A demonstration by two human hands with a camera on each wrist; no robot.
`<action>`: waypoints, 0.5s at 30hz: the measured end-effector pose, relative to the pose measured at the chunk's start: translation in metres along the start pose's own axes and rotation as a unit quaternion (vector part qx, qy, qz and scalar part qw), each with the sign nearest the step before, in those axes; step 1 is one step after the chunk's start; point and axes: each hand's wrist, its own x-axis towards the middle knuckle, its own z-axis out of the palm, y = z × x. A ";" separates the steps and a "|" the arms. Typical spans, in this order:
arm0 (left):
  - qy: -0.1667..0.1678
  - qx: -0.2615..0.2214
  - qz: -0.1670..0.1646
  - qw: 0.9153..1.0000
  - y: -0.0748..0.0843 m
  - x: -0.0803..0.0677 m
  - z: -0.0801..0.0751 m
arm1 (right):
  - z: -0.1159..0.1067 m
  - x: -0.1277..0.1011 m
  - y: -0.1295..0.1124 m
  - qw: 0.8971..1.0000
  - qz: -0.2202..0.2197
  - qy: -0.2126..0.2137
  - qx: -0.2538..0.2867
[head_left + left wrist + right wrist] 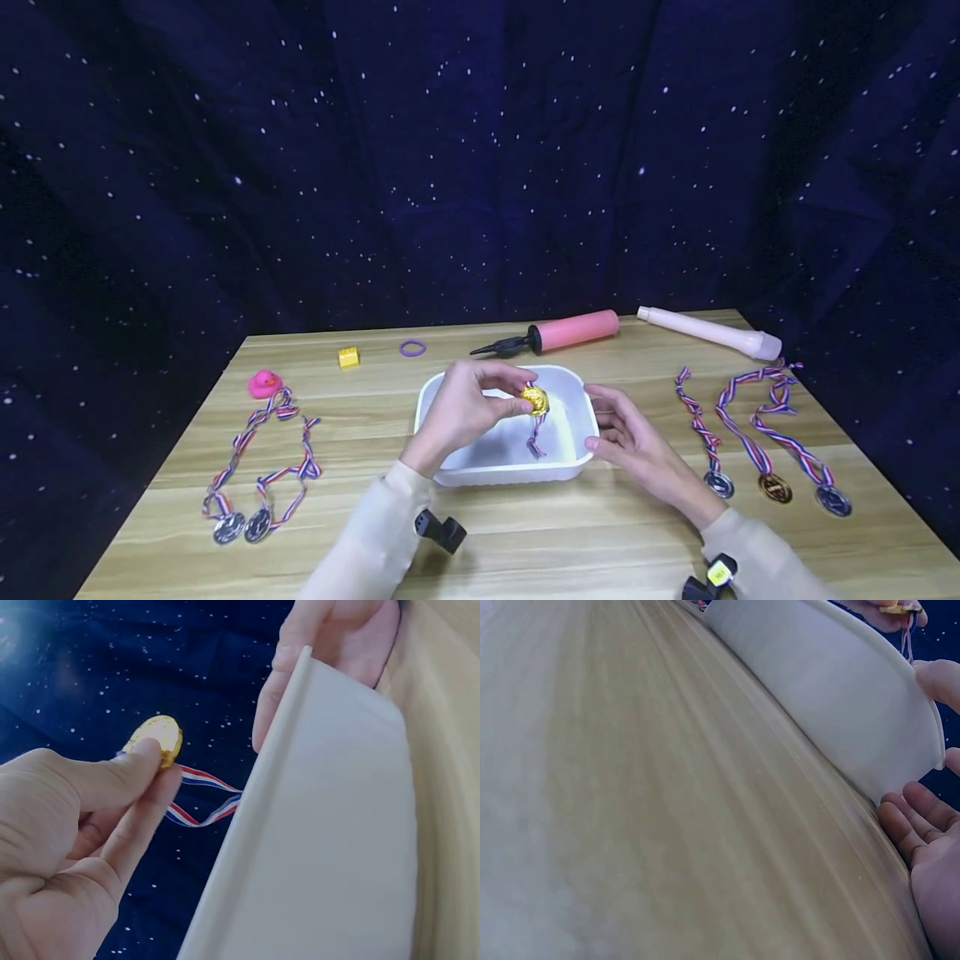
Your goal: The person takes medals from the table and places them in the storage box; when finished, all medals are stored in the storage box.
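My left hand (471,408) pinches a gold medal (536,400) between thumb and fingers, above the white plastic tub (502,477). From the medal a red, white and blue ribbon (536,440) hangs down into the tub. The left wrist view shows the medal (169,736) held at the fingertips, its ribbon (206,780) passing behind the tub's rim. At the tub's right end is my right hand (637,446), its thumb at the rim and its loosely bent fingers beside the outer wall. In the right wrist view those fingers (902,829) lie low by the tub wall (840,697).
Silver medals (229,527) with ribbons and a pink rubber duck (264,384) lie left. More ribboned medals (775,488) lie right. Along the back are a yellow block (348,357), purple ring (412,348), pink hand pump (577,330) and pale pink tube-shaped object (697,327).
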 end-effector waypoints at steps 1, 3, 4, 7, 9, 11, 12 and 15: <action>-0.004 0.006 -0.001 1.000 0.000 0.000 0.001 | 0.000 0.000 0.000 1.000 -0.001 0.000 0.000; -0.013 0.020 -0.002 1.000 -0.002 -0.001 0.004 | 0.000 0.000 0.000 1.000 -0.001 0.000 0.000; -0.018 0.028 -0.003 0.999 -0.003 -0.001 0.006 | 0.000 0.000 0.000 1.000 -0.002 0.000 -0.001; -0.036 0.051 -0.011 0.998 -0.005 -0.003 0.010 | 0.000 0.000 0.000 1.000 -0.004 0.000 -0.002; -0.044 0.066 -0.016 0.997 -0.007 -0.004 0.014 | 0.000 0.000 0.000 1.000 -0.005 0.000 -0.002; -0.048 0.077 -0.021 0.996 -0.008 -0.005 0.016 | 0.000 0.000 -0.001 1.000 -0.007 -0.001 -0.001; -0.050 0.082 -0.024 0.995 -0.008 -0.005 0.017 | 0.000 0.000 -0.001 1.000 -0.007 -0.001 0.000; -0.058 0.096 -0.031 0.993 -0.010 -0.006 0.020 | 0.001 0.000 -0.001 1.000 -0.006 -0.002 0.004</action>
